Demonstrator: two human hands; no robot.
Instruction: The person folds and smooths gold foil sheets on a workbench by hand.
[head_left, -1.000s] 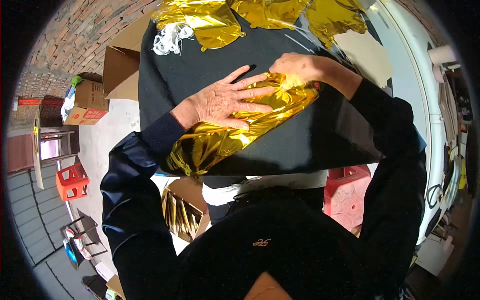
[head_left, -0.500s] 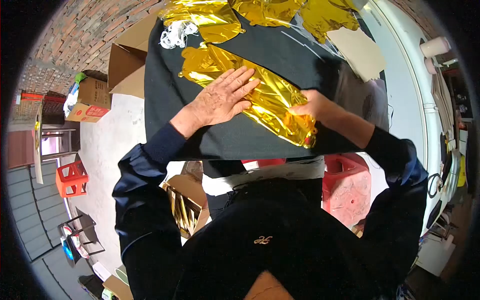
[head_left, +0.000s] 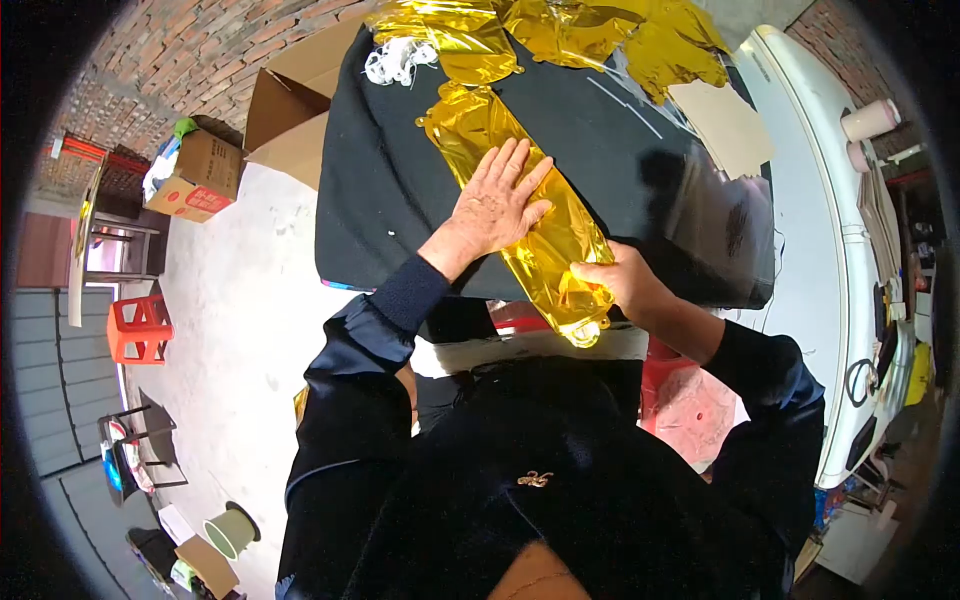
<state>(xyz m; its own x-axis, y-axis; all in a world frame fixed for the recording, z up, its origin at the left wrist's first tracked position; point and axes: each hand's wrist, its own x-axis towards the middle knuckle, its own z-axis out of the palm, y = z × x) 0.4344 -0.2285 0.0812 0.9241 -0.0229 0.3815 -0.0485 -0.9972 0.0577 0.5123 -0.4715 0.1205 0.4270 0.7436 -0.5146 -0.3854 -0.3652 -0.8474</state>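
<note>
A long, flat gold foil balloon [head_left: 550,245] lies aslant on the black-covered table [head_left: 400,200], its near end reaching past the table's front edge. My left hand [head_left: 497,203] rests flat on the foil's middle, fingers stretched and somewhat spread. Near the lower end, my right hand [head_left: 632,283] pinches the foil's right edge, thumb on top and the other fingers hidden underneath. Small rounded tabs show at both ends of the foil.
More gold foil pieces [head_left: 675,45] lie along the table's far side, with white ribbon bundles [head_left: 398,60] at the left. Cardboard [head_left: 722,125] and clear plastic bags [head_left: 725,215] are at the right. An open carton [head_left: 285,115] stands left; a red stool [head_left: 690,405] stands below.
The foil has turned steeper, and its near end has come toward me, over the table edge. Both hands moved with it, keeping their places on it. The camera view has shifted too.
</note>
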